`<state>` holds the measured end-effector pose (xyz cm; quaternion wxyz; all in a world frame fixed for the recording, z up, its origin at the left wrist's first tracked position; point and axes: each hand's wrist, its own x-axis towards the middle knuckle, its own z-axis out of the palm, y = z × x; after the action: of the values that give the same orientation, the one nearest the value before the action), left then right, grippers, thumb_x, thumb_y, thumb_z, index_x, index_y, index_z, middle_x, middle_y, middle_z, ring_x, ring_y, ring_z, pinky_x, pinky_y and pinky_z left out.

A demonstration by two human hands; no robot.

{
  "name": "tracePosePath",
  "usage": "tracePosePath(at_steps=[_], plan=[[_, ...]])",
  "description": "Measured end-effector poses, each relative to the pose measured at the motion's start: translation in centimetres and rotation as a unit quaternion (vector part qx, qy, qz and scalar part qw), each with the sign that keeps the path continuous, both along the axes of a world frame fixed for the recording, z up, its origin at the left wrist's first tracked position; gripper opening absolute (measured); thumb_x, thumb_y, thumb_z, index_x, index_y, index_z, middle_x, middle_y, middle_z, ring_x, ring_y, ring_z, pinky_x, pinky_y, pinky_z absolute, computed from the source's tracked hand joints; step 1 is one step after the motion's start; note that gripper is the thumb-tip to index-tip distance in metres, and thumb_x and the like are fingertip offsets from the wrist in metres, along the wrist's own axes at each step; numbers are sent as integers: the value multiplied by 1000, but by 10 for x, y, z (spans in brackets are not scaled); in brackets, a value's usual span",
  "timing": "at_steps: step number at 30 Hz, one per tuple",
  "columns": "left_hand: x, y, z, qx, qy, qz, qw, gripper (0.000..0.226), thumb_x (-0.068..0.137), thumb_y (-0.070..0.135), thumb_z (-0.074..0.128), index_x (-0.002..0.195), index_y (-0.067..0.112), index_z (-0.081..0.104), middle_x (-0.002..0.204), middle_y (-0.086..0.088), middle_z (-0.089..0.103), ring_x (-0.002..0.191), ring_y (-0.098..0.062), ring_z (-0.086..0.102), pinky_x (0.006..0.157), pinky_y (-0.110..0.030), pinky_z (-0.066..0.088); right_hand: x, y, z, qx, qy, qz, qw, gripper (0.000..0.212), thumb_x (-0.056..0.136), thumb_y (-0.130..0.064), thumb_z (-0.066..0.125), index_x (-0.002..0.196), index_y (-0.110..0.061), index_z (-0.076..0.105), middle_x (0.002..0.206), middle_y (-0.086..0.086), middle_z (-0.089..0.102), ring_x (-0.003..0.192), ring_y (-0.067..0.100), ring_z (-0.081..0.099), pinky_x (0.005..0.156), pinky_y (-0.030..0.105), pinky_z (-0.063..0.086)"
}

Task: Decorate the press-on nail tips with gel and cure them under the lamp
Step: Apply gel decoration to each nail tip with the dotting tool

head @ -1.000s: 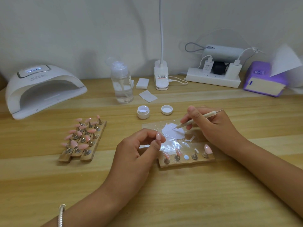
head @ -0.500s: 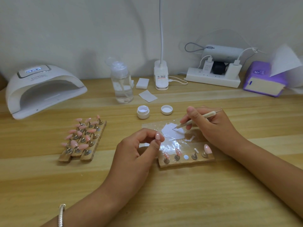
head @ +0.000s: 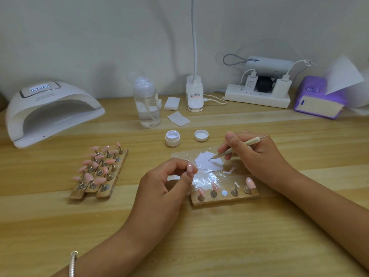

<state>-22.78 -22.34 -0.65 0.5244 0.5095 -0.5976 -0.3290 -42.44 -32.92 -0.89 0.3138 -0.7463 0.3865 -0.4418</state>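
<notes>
Press-on nail tip (head: 189, 168), pale pink, is pinched in the curled fingertips of the left hand (head: 161, 188), just above the counter (head: 219, 246) and beside the wooden stand (head: 223, 199) carrying other tips. The right hand (head: 257, 154) grips a dotting tool (head: 235, 148) like a pen. Its point touches the white gel (head: 207, 163) spread on a clear sheet (head: 179, 155).

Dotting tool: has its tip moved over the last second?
No. The dotting tool keeps its tip on the same upper part of the white patch, and the right hand lies the same against the open jar.
</notes>
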Motion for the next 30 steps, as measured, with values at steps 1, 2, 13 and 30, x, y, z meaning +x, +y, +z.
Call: tracePosePath(at_steps=[1, 2, 13, 30], plan=[[0, 0, 0, -1, 0, -1, 1000, 12, 95, 4, 60, 88, 3, 69, 54, 23, 57, 36, 6, 49, 44, -1, 31, 0, 0, 0, -1, -3, -3, 1000, 37, 98, -37, 50, 76, -20, 76, 66, -9, 68, 73, 7, 65, 68, 11, 44], [1, 0, 0, -2, -2, -1, 1000, 12, 95, 4, 60, 88, 4, 69, 54, 23, 57, 36, 6, 49, 44, -1, 31, 0, 0, 0, -2, -4, -5, 1000, 37, 97, -37, 51, 77, -20, 76, 66, -10, 68, 72, 6, 65, 68, 11, 44], [1, 0, -1, 1, -10, 0, 1000, 12, 96, 4, 60, 88, 5, 68, 51, 25, 55, 35, 7, 47, 42, -2, 27, 1, 0, 1, 0, -7, -4, 1000, 35, 95, -39, 52, 76, -21, 76, 69, -8, 69, 69, 6, 67, 67, 11, 47], [2, 1, 0, 16, -16, 8, 1000, 13, 96, 6, 61, 87, 10, 70, 52, 25, 55, 36, 5, 45, 43, -3, 28, 1, 2, 1, 11, -19, -16, 1000, 35, 95, -38, 54, 75, -19, 76, 78, -7, 71, 64, 8, 68, 64, 12, 48]])
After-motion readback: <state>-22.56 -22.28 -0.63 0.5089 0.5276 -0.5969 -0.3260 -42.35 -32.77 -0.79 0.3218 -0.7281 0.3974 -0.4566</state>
